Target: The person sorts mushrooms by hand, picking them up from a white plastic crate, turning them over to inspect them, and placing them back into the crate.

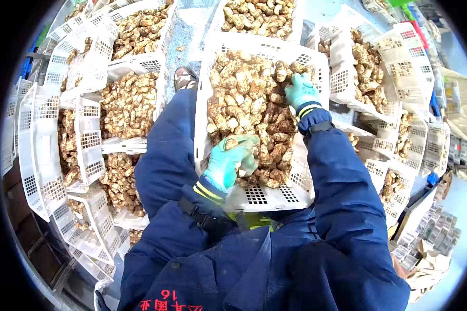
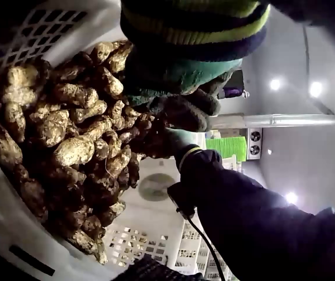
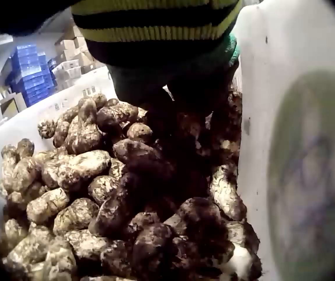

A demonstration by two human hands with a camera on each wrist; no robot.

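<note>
A white plastic crate point(image 1: 320, 62) stands in front of the person, heaped with brown, pale-flecked mushrooms point(image 1: 238, 98). Over the heap's near left part, the left hand point(image 1: 232, 161), in a green glove, holds a mushroom point(image 1: 230, 143) between its curled fingers and thumb. The right hand point(image 1: 302, 92), gloved alike, reaches down among the mushrooms by the crate's far right corner. In the right wrist view, its fingertips are lost in shadow above dark mushrooms point(image 3: 156, 246), so I cannot tell whether they grip one.
More white crates of mushrooms stand on the left point(image 1: 129, 103), at the back point(image 1: 259, 18) and on the right point(image 1: 368, 67). The person's shoe point(image 1: 186, 78) is beside the middle crate's left wall. Stacked clear boxes point(image 1: 436, 228) lie at far right.
</note>
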